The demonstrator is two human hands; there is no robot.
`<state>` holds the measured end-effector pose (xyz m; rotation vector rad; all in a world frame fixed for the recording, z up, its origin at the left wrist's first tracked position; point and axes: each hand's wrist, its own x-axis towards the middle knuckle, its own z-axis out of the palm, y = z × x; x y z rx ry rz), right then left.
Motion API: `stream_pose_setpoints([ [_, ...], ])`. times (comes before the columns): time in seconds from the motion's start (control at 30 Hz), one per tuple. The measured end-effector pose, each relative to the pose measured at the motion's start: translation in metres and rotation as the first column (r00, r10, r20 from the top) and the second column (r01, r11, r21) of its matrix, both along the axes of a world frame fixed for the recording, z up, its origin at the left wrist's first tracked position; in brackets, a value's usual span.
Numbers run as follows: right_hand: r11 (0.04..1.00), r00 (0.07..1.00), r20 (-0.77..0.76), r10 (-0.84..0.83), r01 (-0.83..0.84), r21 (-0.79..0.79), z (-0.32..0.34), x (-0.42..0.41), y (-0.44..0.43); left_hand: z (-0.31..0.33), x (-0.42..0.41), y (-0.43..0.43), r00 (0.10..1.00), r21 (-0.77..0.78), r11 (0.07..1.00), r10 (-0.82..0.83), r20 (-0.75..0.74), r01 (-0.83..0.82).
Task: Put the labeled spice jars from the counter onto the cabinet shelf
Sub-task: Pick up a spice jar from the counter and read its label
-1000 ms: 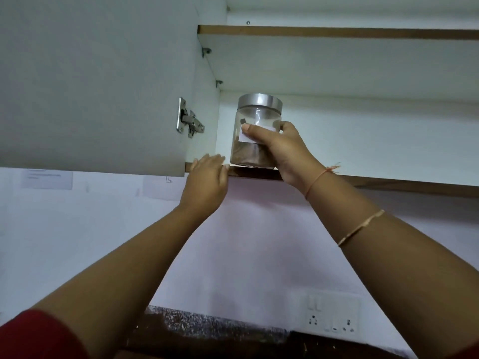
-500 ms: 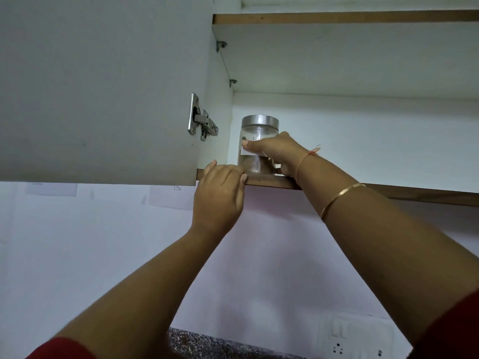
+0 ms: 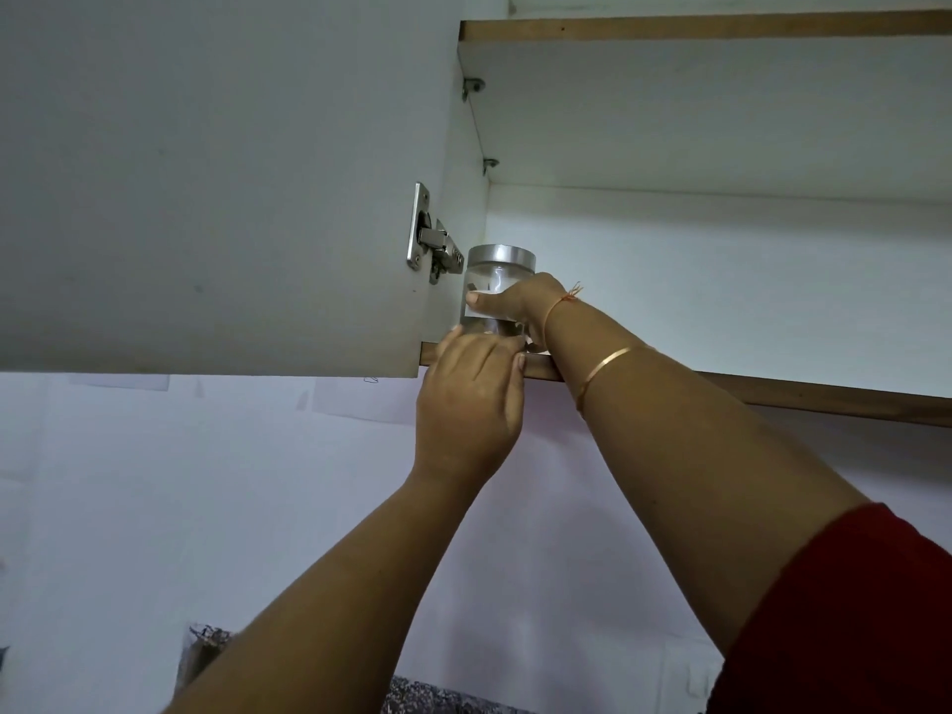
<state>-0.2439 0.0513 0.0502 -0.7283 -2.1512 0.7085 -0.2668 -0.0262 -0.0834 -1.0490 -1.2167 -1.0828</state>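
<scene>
A clear spice jar (image 3: 497, 270) with a silver lid and a white label stands upright in the far left corner of the lower cabinet shelf (image 3: 824, 399). My right hand (image 3: 520, 306) is wrapped around the jar's body, thumb across the label. My left hand (image 3: 471, 399) rests on the shelf's wooden front edge just below the jar, fingers curled over the edge, and hides the jar's base.
The open cabinet door (image 3: 206, 188) hangs on the left with a metal hinge (image 3: 432, 244) next to the jar. An upper shelf (image 3: 695, 28) spans the top. The rest of the lower shelf runs off to the right. A speckled counter edge (image 3: 438, 698) shows below.
My right hand has pushed the jar from the shelf's front edge deeper and left into the corner. My left hand stays on the shelf edge. The camera has moved closer.
</scene>
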Motion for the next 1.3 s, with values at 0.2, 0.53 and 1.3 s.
stream_pose_setpoints([
  [0.2, 0.980, 1.000, 0.001, -0.029, 0.028, -0.195, -0.009, 0.012, -0.009, 0.003, 0.005, -0.008, 0.998, -0.073, 0.997, -0.020, 0.063, 0.024],
  [0.53, 0.906, 0.977, 0.019, -0.214, 0.191, 0.379, -0.043, 0.072, -0.048, -0.007, 0.024, -0.048, 0.944, -0.292, 0.935, -0.105, 0.311, 0.200],
  [1.3, 0.912, 0.578, 0.709, 0.404, -0.314, -0.263, -0.466, 0.139, -0.135, -0.315, 0.108, -0.204, 0.152, -0.184, 0.823, 0.120, 0.981, 0.537],
])
